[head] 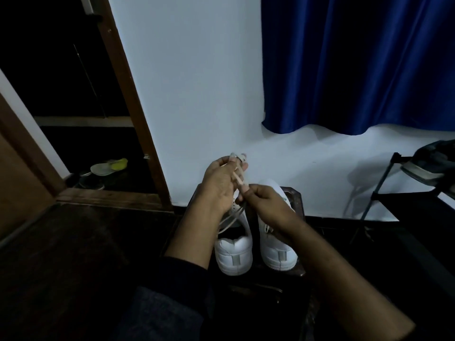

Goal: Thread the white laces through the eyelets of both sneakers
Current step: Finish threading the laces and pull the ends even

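Observation:
Two white sneakers stand side by side on a small dark stool (pixel 296 200), heels toward me: the left sneaker (pixel 234 254) and the right sneaker (pixel 278 252). A white lace (pixel 237 174) is looped over the fingers of my left hand (pixel 219 185), raised above the left sneaker's toe. My right hand (pixel 266 200) pinches the same lace just below, over the gap between the shoes. Loose lace strands (pixel 230 220) hang down toward the left sneaker's opening. The right sneaker shows some lacing near its tongue; the eyelets are mostly hidden by my hands.
A white wall rises behind the stool, with a blue curtain (pixel 357 65) at upper right. A black metal rack (pixel 384 193) holding a dark shoe stands at right. A wooden door frame (pixel 133 107) and a dark doorway with slippers (pixel 108 166) are at left.

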### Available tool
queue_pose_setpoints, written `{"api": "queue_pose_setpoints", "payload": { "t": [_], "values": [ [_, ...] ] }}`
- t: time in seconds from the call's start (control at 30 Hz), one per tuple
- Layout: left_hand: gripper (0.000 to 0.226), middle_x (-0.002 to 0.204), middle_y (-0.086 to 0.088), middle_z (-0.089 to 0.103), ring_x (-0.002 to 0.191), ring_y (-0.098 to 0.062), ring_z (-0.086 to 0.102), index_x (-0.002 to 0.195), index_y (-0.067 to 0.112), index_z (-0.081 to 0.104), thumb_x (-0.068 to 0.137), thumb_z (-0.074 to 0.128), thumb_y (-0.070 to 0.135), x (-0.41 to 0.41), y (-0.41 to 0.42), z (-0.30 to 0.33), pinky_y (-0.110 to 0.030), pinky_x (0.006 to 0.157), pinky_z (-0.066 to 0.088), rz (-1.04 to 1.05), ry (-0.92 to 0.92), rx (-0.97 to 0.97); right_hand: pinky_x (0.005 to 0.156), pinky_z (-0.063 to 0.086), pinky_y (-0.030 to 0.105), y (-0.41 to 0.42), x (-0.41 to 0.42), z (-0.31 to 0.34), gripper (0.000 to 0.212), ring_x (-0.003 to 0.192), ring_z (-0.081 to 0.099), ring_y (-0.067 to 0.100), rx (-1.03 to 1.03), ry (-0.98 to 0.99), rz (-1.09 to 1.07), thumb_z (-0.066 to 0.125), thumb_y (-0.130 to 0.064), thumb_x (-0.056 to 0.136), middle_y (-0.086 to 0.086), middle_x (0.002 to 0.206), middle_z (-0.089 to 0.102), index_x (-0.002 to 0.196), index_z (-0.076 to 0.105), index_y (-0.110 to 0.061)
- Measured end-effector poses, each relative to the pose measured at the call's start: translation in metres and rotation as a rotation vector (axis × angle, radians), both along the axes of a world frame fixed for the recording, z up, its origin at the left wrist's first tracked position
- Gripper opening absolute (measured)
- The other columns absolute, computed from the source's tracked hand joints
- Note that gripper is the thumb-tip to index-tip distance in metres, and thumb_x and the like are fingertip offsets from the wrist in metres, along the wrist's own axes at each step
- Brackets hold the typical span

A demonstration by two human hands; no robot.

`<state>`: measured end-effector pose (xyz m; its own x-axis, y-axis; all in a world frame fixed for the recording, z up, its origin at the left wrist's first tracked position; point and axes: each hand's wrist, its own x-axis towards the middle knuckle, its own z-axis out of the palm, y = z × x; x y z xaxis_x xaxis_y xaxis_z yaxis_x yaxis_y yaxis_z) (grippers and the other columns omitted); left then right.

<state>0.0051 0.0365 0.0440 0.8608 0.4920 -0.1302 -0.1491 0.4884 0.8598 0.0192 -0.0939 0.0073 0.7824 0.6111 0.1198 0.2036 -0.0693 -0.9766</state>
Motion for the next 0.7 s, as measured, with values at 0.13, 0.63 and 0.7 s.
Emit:
{"api": "queue_pose_setpoints", "payload": {
  "t": [0.13, 0.63, 0.7],
  "values": [
    [0.03, 0.105, -0.004, 0.075, 0.093, -0.024, 0.077, 0.114, 0.027, 0.063, 0.098, 0.059, 0.053, -0.023, -0.004, -0.015, -0.042, 0.086, 0.061, -0.043, 0.274, 0.35, 0.08, 0.049, 0.043, -0.004, 0.012, 0.016, 0.035, 0.078, 0.059, 0.027, 0.192, 0.14, -0.105, 0.051, -0.032, 0.105, 0.015, 0.082, 0.066, 0.082, 0.066, -0.011],
    [0.01, 0.078, 0.001, 0.068, 0.068, -0.007, 0.065, 0.101, 0.008, 0.071, 0.099, 0.067, 0.016, -0.069, -0.011, -0.036, -0.022, 0.059, 0.048, -0.266, 0.195, 0.652, 0.041, 0.026, 0.021, 0.0, 0.026, 0.0, 0.042, 0.04, 0.028, 0.006, 0.144, 0.093, -0.286, 0.047, -0.039, 0.105, -0.008, 0.048, 0.036, 0.091, 0.064, -0.004],
    [0.014, 0.089, 0.001, 0.07, 0.078, -0.008, 0.065, 0.106, 0.014, 0.072, 0.099, 0.068, 0.026, -0.066, -0.016, -0.04, -0.022, 0.063, 0.047, -0.239, 0.227, 0.755, 0.039, 0.026, 0.02, 0.002, 0.023, 0.004, 0.037, 0.042, 0.026, 0.006, 0.251, 0.251, -0.249, 0.043, -0.037, 0.107, -0.005, 0.054, 0.033, 0.091, 0.061, -0.008]
  ]
}}
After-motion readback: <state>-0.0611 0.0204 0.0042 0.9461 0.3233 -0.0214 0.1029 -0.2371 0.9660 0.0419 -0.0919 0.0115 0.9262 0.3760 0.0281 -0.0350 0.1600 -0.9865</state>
